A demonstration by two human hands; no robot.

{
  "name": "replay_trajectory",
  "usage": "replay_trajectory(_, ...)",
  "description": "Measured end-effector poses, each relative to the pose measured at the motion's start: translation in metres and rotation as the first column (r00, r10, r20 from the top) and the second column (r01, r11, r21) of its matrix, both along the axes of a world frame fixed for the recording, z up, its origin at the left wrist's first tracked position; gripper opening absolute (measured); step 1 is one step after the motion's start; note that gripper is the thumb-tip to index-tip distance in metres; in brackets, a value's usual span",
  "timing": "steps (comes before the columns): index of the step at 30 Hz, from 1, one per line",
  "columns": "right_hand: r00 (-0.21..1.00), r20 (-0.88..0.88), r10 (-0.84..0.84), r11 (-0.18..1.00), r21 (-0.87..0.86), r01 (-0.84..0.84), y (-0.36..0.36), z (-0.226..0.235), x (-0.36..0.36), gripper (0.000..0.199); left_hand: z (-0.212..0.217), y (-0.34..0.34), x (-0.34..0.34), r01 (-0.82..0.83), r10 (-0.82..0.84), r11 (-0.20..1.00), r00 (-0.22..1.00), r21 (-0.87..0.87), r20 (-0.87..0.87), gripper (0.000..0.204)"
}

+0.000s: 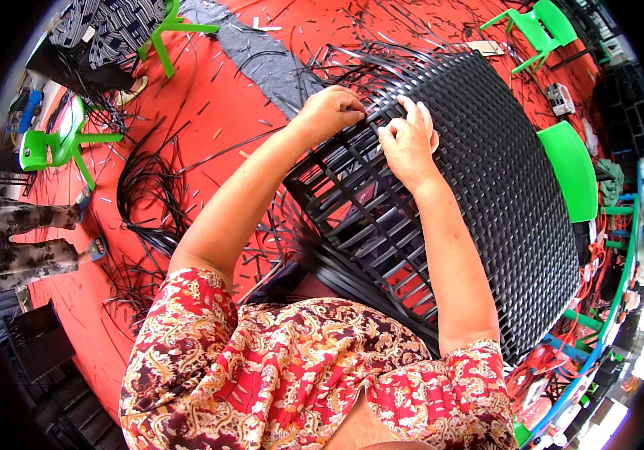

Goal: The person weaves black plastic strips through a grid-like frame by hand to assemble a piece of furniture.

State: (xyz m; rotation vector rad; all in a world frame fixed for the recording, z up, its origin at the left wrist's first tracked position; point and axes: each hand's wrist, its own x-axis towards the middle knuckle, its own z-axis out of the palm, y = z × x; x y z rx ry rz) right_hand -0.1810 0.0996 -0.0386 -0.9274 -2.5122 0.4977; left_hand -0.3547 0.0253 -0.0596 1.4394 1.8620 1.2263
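Note:
A large panel of black flat plastic strips (487, 172) lies slanted before me, tightly woven on its right part. Its left side is an open black lattice frame (367, 202). At the far edge of the weave, my left hand (329, 112) is closed, fingertips pinching a black strip. Close beside it, my right hand (409, 144) rests over the border between weave and lattice, index finger reaching forward and the others bent. Something pale peeks out beside its fingers; what it is I cannot make out. Loose strip ends (370, 67) fan out beyond the panel.
Black strips (149, 191) lie in a tangled heap on the red floor (217, 161), among scattered offcuts. Green plastic chairs (59, 142) stand at left and far right, and a green chair back (568, 171) touches the panel's right side. Other people's legs (37, 232) show at left.

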Motion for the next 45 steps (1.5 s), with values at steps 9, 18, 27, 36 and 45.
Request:
replay_trajectory(9,0.998,0.069,0.007,1.0,0.006,-0.007,0.0,0.006,0.002,0.014,0.001,-0.005,0.016,-0.076,0.107,0.99,0.952,-0.117,0.287,0.016)
replay_trajectory(18,0.999,0.044,0.026,0.996,0.086,-0.03,0.003,-0.005,-0.002,0.016,-0.014,-0.003,0.025,-0.144,0.158,0.987,0.854,-0.067,0.497,0.016)
replay_trajectory(27,1.0,-0.018,-0.014,0.99,0.14,0.016,0.017,-0.017,-0.014,0.019,-0.002,0.01,0.025,-0.128,0.199,0.978,0.817,-0.167,0.541,0.018)
replay_trajectory(36,1.0,0.007,-0.03,0.986,0.163,0.028,0.009,-0.01,-0.013,0.019,-0.003,0.032,0.009,0.034,0.212,0.944,0.702,-0.329,0.68,0.016)
replay_trajectory(45,0.999,0.049,-0.005,0.977,0.212,-0.006,0.003,-0.002,-0.007,0.021,0.001,0.036,0.017,-0.084,0.161,0.985,0.759,-0.15,0.63,0.012)
